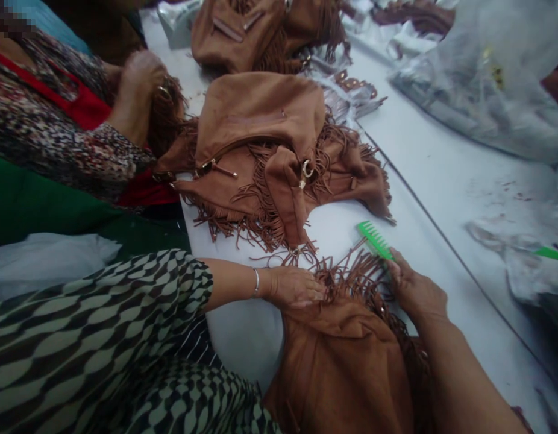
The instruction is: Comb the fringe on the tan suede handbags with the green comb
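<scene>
A brown suede-like fringed bag (346, 361) lies at the front of the table. My left hand (297, 287) rests flat on its upper part beside the fringe (355, 271), fingers stretched out. To the right, my right hand (414, 286) is closed around one end of a green wide-toothed comb (372, 237). The comb's teeth point up and away, just beyond the spread fringe strands. Whether the teeth touch any strand, I cannot tell.
More brown fringed bags (261, 111) lie farther up the white table (442, 181). At the left, a co-worker's hand (146, 72) is at brown fringe. Clear plastic bags (500, 90) lie at the far right. A seam runs along the tabletop.
</scene>
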### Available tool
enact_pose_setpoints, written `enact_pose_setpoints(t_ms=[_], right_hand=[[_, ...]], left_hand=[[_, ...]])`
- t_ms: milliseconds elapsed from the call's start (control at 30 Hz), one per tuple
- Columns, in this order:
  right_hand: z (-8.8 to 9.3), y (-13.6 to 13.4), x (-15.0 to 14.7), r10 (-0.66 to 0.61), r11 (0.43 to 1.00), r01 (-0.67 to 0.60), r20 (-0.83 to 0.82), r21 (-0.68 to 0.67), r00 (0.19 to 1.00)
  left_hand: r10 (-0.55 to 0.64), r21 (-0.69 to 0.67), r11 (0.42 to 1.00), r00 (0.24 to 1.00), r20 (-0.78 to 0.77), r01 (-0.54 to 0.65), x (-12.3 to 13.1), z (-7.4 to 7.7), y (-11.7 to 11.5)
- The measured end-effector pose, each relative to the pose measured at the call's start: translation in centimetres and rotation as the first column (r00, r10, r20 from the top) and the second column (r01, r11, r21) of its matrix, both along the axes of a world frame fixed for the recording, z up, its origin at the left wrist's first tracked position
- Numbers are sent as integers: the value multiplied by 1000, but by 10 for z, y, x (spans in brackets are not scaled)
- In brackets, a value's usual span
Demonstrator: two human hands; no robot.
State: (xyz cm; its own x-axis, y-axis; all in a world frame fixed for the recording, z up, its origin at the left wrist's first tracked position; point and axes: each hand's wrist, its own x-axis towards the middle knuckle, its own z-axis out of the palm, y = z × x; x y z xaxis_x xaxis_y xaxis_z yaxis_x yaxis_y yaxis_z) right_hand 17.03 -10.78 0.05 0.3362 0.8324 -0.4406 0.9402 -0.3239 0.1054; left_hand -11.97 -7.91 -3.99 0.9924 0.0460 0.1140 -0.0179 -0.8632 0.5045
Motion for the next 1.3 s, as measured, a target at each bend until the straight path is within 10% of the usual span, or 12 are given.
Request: enact_pose_setpoints(t_ms=[233, 367, 467, 633, 767, 900, 1033, 1167, 1300], right_hand=[[27, -42, -19, 143, 949, -209, 266, 238, 953], [45, -65, -23, 184, 882, -309, 345, 355, 920], [51, -76, -34, 189, 865, -318, 336, 389, 923], [54, -76, -39, 124, 958, -165, 176, 236, 976], [84, -90, 0, -272, 962, 268, 96, 57, 957], [124, -107, 16, -337, 938, 323, 102, 126, 936], [128, -119, -28, -326, 936, 312, 65, 161, 943], [106, -157, -95, -502, 845, 508, -81, 166, 861], [99, -210, -155, -695, 709, 698, -64, 100, 716]], left_hand=[[375, -68, 927, 899, 227, -370, 9, 13, -6], [743, -570, 503, 662, -99, -650, 54, 53, 5], [563, -725, 306, 731, -385, -617, 79, 80, 13], [697, -583, 513, 702, -146, -630, 68, 95, 2], [571, -560, 645, 815, -99, -520, 30, 94, -7], [622, -542, 544, 742, -251, -640, 1, 81, 8], [806, -401, 492, 578, -125, -773, -8, 71, 14], [683, -173, 726, 726, 80, -665, -41, 71, -3], [345, 96, 938, 924, -165, -333, -86, 58, -13]])
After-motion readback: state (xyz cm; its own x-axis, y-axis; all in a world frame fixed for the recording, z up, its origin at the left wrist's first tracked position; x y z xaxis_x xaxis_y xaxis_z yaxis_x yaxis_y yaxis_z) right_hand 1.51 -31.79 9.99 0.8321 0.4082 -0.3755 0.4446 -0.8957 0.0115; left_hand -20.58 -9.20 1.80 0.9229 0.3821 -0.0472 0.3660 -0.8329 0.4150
